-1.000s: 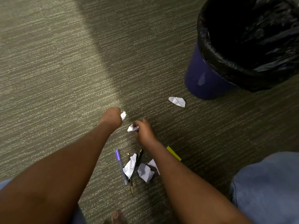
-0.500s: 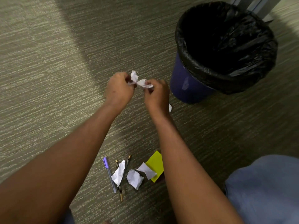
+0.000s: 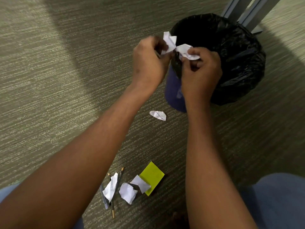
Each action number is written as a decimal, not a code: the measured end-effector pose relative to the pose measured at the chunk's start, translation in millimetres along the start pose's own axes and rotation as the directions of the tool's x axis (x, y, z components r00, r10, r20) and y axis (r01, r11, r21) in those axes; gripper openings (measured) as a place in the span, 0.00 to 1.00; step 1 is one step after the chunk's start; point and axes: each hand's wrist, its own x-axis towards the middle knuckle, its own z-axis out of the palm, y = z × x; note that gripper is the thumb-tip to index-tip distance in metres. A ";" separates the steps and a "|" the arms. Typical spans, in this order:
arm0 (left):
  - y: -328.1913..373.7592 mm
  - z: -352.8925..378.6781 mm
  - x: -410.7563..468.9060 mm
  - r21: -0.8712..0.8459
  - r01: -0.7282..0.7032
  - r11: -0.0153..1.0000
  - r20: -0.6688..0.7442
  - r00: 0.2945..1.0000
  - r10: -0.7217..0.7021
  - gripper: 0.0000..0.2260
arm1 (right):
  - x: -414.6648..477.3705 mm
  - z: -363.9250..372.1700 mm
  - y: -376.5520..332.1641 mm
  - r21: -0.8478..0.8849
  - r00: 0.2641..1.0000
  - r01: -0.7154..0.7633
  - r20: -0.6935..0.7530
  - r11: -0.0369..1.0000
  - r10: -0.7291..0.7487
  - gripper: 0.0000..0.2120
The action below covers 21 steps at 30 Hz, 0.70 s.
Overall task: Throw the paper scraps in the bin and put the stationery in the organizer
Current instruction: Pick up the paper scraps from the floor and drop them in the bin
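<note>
My left hand [image 3: 149,63] pinches a white paper scrap [image 3: 170,42] at the near rim of the bin [image 3: 234,52], a blue can lined with a black bag. My right hand [image 3: 200,71] pinches a second crumpled scrap [image 3: 186,51] beside it, over the bin's edge. One scrap [image 3: 158,115] lies on the carpet in front of the bin. Nearer me lie three more scraps [image 3: 127,192], a yellow sticky-note pad [image 3: 152,176], a purple pen [image 3: 104,198] and two pencils [image 3: 111,205], partly under the paper. No organizer is in view.
Grey metal furniture legs [image 3: 247,12] stand behind the bin at the top right. My knees in blue jeans [image 3: 279,200] fill the lower corners. Everything rests on grey-green carpet [image 3: 49,80].
Both hands lifted from the floor with one scrap each and moved up and right to the bin's rim. The view has shifted, showing the sticky-note pad fully.
</note>
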 end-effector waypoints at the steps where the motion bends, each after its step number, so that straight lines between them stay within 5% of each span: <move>1: 1.5 5.6 0.6 -0.007 -0.006 1.000 0.006 1.000 0.006 0.07 | 3.4 -3.8 3.8 -0.009 1.000 0.006 -0.018 1.000 -0.006 0.08; 13: 5.0 38.6 -5.4 -0.025 -0.175 0.984 0.332 0.927 0.173 0.12 | 15.5 -18.4 50.0 -0.133 0.988 -0.078 -0.140 0.988 0.059 0.12; 21: 7.7 33.1 -5.9 -0.049 -0.101 0.994 0.233 0.966 0.109 0.08 | 15.8 -19.0 42.2 -0.120 0.987 -0.033 -0.157 0.992 0.013 0.12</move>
